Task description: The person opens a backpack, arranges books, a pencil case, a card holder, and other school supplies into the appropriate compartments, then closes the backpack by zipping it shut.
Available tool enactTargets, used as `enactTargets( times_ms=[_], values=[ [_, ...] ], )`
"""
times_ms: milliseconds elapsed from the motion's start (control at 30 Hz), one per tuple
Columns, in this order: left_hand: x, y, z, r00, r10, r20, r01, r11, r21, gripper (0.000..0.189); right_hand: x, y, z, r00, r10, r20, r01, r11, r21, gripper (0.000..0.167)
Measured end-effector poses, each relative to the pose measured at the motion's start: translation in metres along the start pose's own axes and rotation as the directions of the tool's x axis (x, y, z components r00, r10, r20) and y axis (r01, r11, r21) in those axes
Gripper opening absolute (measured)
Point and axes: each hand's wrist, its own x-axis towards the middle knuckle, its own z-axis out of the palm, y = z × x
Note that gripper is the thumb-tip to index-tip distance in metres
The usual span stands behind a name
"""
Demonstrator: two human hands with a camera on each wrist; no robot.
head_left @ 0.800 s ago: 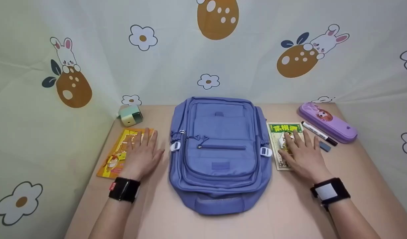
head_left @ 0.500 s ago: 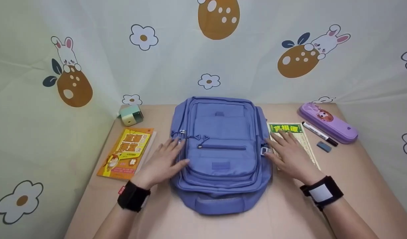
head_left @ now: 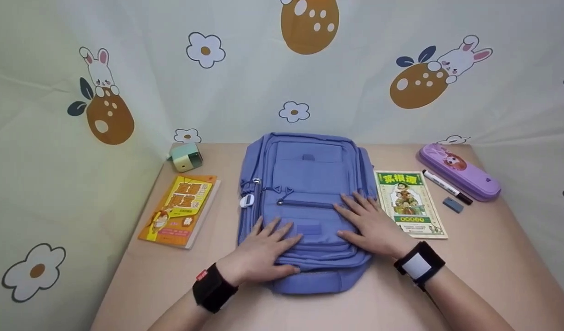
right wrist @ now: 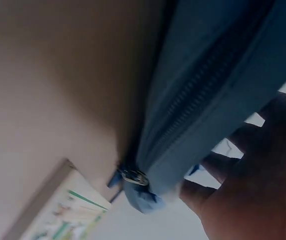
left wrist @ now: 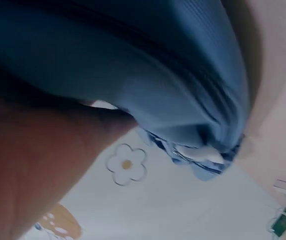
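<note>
A blue-purple backpack lies flat on the table, front pockets up, its top handle toward the person. My left hand lies over the lower left of the backpack, fingers spread and fairly straight, thumb near the handle. On the right side my right hand has its spread fingers over the front panel, fingertips close to the pocket zipper. Neither hand grips anything. In the right wrist view the fingers extend beside a long side zipper; the left wrist view shows the bag's side close up.
An orange book and a mint pencil sharpener lie to the left. At right are a green-and-cream book, a marker, a blue-grey eraser and a purple pencil case. Patterned curtain walls enclose the table.
Both hands have left the two books and moved inward onto the backpack, the left one also nearer the person. Both book covers are now uncovered.
</note>
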Motion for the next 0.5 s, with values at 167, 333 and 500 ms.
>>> enactTargets(
  times_ms=[167, 333, 500],
  values=[
    [0.011, 0.028, -0.002, 0.997, 0.006, 0.075, -0.012, 0.997, 0.077, 0.065, 0.000, -0.002, 0.012, 0.999, 0.039, -0.001, -0.039, 0.998, -0.041, 0.068],
    [0.022, 0.050, 0.000, 0.997, 0.064, 0.050, -0.072, 0.981, 0.182, 0.054, 0.003, -0.012, 0.018, 0.998, 0.064, -0.005, -0.064, 0.996, -0.058, 0.066],
    [0.026, 0.054, 0.003, 0.997, 0.080, 0.022, -0.082, 0.974, 0.209, 0.042, 0.002, -0.015, 0.015, 0.998, 0.060, 0.023, -0.059, 0.997, -0.041, 0.067]
  ],
)
